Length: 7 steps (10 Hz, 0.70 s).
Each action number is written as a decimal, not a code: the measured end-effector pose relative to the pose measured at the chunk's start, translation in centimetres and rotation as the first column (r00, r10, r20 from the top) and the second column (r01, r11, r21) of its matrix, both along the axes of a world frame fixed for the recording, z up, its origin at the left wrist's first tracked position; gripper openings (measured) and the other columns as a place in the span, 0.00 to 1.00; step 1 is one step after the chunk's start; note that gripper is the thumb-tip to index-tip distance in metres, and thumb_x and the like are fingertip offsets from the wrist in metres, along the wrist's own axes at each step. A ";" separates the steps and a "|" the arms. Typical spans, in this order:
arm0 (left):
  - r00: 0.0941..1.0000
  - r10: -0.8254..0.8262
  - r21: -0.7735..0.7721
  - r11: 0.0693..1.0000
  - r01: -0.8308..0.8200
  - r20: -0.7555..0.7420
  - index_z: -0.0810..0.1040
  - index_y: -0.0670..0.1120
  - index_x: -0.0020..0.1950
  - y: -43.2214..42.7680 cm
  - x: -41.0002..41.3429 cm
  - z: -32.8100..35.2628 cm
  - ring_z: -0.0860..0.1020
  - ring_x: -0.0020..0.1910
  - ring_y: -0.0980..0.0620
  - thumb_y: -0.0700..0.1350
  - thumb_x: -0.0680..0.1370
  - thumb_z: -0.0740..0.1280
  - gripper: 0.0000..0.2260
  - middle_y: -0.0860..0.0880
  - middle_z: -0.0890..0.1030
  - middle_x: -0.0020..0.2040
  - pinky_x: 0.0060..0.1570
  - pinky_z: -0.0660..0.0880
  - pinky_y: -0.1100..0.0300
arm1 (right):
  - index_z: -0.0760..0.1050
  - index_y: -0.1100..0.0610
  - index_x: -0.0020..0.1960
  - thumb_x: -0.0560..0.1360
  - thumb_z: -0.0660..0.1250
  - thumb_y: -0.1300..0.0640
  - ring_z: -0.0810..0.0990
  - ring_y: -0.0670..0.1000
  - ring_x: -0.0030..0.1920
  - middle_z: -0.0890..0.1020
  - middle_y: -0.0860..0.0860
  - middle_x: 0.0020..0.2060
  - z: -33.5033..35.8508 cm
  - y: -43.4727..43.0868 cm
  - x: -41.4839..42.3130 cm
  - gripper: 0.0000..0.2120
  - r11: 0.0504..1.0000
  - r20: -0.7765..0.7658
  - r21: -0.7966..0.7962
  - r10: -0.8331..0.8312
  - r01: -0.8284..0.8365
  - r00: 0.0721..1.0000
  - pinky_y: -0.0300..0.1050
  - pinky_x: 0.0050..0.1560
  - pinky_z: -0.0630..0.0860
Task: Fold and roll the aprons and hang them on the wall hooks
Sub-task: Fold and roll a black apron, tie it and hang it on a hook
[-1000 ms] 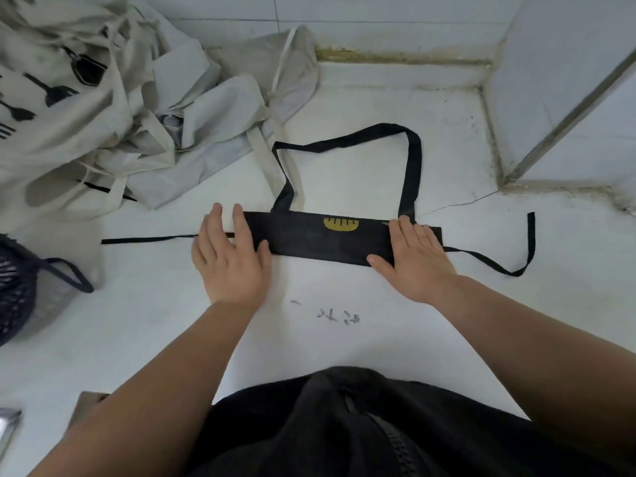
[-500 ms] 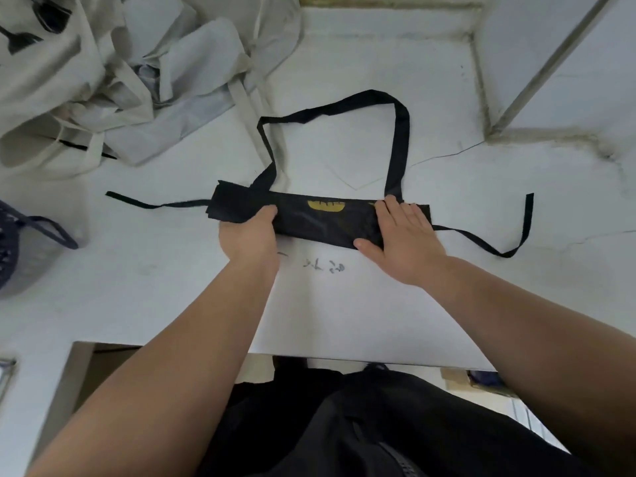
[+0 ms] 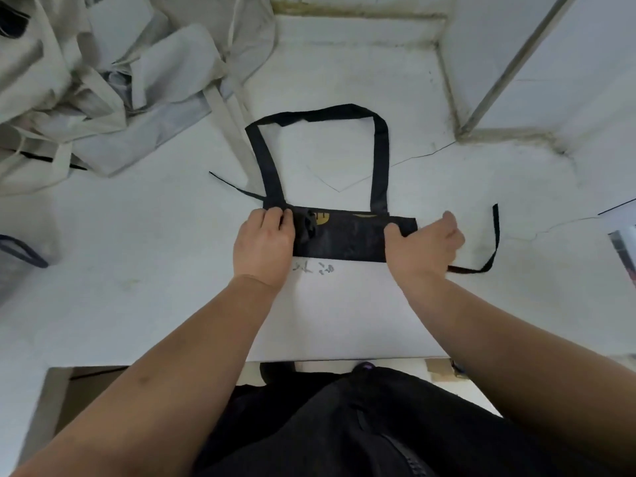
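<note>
A black apron (image 3: 344,237), folded into a narrow band with a yellow print, lies across the white table (image 3: 144,270). Its neck loop (image 3: 320,113) arches away from me. My left hand (image 3: 263,244) grips the band's left end, which is turned over into a small roll. My right hand (image 3: 421,244) pinches the band's right end, thumb on top. A thin black tie (image 3: 492,242) curls to the right of that hand, and another tie (image 3: 234,185) trails off to the left. No wall hooks are in view.
A heap of pale grey aprons (image 3: 103,80) with long straps fills the far left. A dark mesh basket (image 3: 17,256) sits at the left edge. White tiled walls and a corner post (image 3: 516,63) close off the back right. Pen marks (image 3: 315,268) sit below the band.
My left hand has rolled the band's left end inward to the right, so the band is shorter. My right hand has shifted from lying flat on the band to pinching its right end.
</note>
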<state>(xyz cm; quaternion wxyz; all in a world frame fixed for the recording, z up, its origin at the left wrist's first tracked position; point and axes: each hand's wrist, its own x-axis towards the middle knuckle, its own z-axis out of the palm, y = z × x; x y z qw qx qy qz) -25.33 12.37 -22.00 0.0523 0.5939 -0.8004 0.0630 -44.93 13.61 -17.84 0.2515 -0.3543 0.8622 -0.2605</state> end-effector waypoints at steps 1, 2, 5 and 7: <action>0.997 0.007 0.044 0.999 -0.010 0.083 0.83 0.36 0.44 -0.3 -0.5 0.8 0.77 0.33 0.42 0.29 0.56 0.74 0.17 0.42 0.78 0.36 0.29 0.73 0.58 | 0.51 0.59 0.75 0.75 0.67 0.52 0.55 0.57 0.73 0.56 0.58 0.74 1.0 0.7 1.5 0.37 0.995 -0.162 -0.104 -0.005 -0.012 0.987 0.53 0.71 0.57; 0.993 0.012 0.060 0.998 -0.020 0.120 0.83 0.36 0.43 -0.5 -0.5 1.1 0.77 0.33 0.42 0.32 0.53 0.74 0.19 0.42 0.78 0.36 0.30 0.73 0.60 | 0.61 0.59 0.65 0.75 0.65 0.54 0.73 0.55 0.55 0.73 0.52 0.53 0.5 1.1 2.4 0.22 0.984 0.065 -0.173 0.040 -0.028 0.997 0.44 0.51 0.69; 0.997 0.072 0.293 0.954 -0.068 -0.002 0.60 0.38 0.75 -1.1 0.2 1.4 0.65 0.65 0.41 0.34 0.77 0.62 0.27 0.41 0.66 0.68 0.60 0.68 0.55 | 0.67 0.61 0.68 0.73 0.68 0.52 0.74 0.49 0.38 0.76 0.51 0.44 1.3 -2.5 2.1 0.27 0.859 0.726 0.126 -0.421 0.496 0.543 0.43 0.40 0.73; 0.992 0.034 0.336 0.942 0.008 -0.120 0.51 0.43 0.78 -0.9 1.8 1.2 0.56 0.71 0.45 0.41 0.81 0.55 0.27 0.45 0.58 0.73 0.69 0.57 0.57 | 0.71 0.55 0.48 0.69 0.75 0.54 0.66 0.46 0.28 0.71 0.48 0.32 1.3 -3.3 2.3 0.15 0.857 0.714 0.266 -0.483 0.442 0.507 0.37 0.27 0.65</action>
